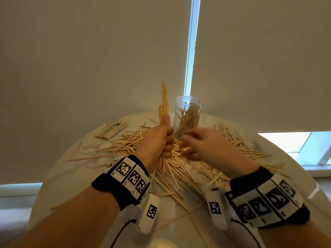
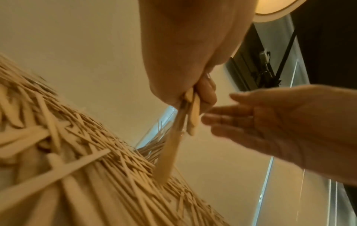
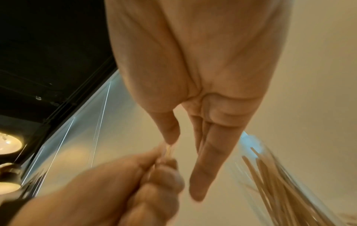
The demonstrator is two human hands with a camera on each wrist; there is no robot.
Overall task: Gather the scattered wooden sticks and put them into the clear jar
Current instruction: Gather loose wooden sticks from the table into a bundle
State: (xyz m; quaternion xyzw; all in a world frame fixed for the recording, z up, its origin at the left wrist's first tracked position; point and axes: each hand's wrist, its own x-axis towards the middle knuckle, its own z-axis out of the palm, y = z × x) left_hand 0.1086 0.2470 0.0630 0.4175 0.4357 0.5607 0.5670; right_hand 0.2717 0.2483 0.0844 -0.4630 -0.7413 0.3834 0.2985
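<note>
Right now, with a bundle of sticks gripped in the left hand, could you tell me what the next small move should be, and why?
Probably lift the bundle across and over the jar's open mouth. The left hand already grips it upright beside the jar, and the right hand is open and holds nothing.

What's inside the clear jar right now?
The clear jar holds a loose batch of wooden sticks leaning at angles, filling it partway. Its bottom is hidden behind the right hand, so I cannot see what lies there.

We see the jar at twelve o'clock on the desk, sticks strewn before it, a packet at ten.
</note>
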